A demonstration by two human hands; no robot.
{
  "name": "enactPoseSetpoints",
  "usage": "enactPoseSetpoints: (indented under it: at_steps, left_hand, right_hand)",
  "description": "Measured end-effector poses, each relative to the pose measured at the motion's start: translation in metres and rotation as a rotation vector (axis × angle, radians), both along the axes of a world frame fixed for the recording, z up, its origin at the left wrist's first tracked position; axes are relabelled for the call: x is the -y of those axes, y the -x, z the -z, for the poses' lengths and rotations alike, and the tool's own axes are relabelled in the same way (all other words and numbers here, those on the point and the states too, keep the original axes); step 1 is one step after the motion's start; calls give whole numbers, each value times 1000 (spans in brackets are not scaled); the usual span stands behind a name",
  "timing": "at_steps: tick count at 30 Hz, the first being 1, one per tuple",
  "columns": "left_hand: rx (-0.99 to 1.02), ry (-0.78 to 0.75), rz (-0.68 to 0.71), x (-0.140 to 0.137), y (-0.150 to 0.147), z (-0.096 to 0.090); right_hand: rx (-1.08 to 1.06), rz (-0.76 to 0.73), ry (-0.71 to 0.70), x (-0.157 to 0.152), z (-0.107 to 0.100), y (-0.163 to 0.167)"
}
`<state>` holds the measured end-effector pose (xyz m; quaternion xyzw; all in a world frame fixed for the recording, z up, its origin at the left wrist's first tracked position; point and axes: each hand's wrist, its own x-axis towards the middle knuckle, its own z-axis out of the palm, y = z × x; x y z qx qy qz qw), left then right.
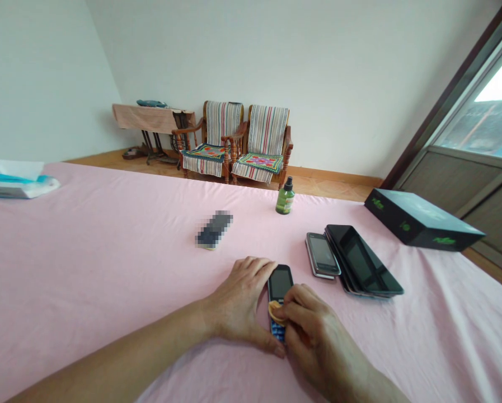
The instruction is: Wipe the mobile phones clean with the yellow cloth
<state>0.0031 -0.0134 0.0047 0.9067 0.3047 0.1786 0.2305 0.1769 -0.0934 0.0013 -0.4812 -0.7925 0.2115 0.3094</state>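
A black keypad phone (281, 282) with blue-lit-looking keys lies face up on the pink cloth in front of me. My left hand (244, 302) grips it along the left side, fingertips at its top end and thumb near its bottom. Pressed onto the upper keypad is a small folded orange cloth (275, 312), pinched in the fingers of my right hand (313, 336). My fingers cover part of the keys and the phone's right edge.
Right of my hands lie a stack of phones (323, 254) and a stack of black tablets (364, 260). Beyond are a black box (418, 218), a green spray bottle (285, 198), a blurred-out phone (214, 230) and a tissue pack (19, 184) on the pink tablecloth (128, 252).
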Motion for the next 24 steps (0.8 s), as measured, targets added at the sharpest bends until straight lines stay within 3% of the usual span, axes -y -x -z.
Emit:
enactPoseSetpoints:
  at_steps: [6,10,19,24]
  left_hand:
    - [-28,0,1,0,1,-2]
    - [-30,-8,-2,1,1,-1]
    - [-29,-9,0,1,1,-1]
    - [-24,-4,2,0,0,-2]
  right_hand:
    - [-105,121,15,-3,2,-17]
    - [-130,42,33,-6,4,-15]
    - [43,-32,-5,-10,-7,-11]
    - [-8,-50,2,-3,-5,-10]
